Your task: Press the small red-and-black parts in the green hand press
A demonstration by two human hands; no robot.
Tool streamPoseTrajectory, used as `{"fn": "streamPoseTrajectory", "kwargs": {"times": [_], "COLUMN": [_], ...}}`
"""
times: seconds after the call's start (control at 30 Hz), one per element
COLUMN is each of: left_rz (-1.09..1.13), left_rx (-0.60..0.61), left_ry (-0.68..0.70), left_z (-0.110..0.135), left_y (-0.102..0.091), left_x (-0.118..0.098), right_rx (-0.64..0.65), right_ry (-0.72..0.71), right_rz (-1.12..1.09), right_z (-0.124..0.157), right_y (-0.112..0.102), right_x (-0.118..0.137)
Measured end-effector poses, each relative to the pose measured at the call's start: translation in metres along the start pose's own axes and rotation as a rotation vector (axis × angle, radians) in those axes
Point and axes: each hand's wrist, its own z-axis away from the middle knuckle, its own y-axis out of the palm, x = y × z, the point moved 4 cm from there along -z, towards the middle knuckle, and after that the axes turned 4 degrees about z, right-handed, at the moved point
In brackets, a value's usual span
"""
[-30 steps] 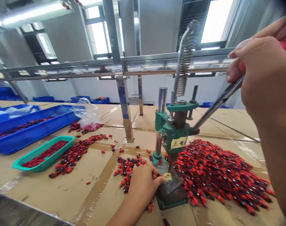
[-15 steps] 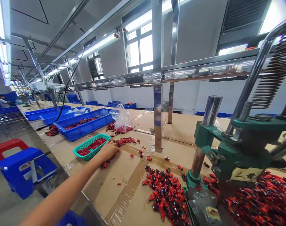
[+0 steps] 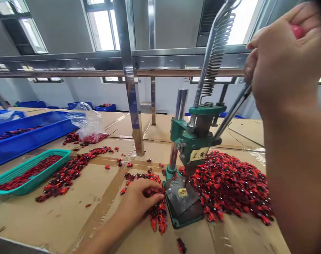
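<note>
My left hand [image 3: 139, 197] is over a small heap of red-and-black plastic parts [image 3: 159, 217], beside the base plate of a green hand press [image 3: 183, 201]. Its thumb and forefinger curve toward each other, tips nearly meeting; anything between them is too small to make out. Up at the right, my right hand [image 3: 287, 60] is wrapped round the press lever [image 3: 233, 109], whose red knob [image 3: 297, 31] shows between the fingers. A small yellowish pad [image 3: 182, 192] lies on the press plate beneath the ram.
A big pile of red-and-black parts [image 3: 231, 187] lies right of the press. To the left are a green basket [image 3: 20, 190] of small red pieces, a strip of loose parts [image 3: 67, 173], a clear plastic bag [image 3: 88, 121] and a blue tray [image 3: 52, 128]. A metal post [image 3: 132, 88] stands behind.
My left hand has moved from beside the green basket to the heap by the press. The view has swung right, bringing my right hand on the lever into sight.
</note>
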Motion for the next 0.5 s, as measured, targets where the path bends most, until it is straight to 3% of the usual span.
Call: {"fn": "streamPoseTrajectory", "kwargs": {"times": [0.07,0.17,0.5], "left_rz": [0.068,0.078,0.041], "left_rx": [0.038,0.000,-0.074], "left_ry": [-0.049,-0.043,-0.037], "left_z": [0.006,-0.001,-0.005], "left_y": [0.052,0.087,0.086], "left_x": [-0.019,-0.030,-0.038], "right_rx": [-0.030,0.006,0.014], "right_ry": [-0.058,-0.036,0.053], "right_rz": [0.080,0.133,0.086], "right_z": [-0.002,0.000,0.002], "right_y": [-0.003,0.001,0.002], "right_x": [0.009,0.015,0.017]}}
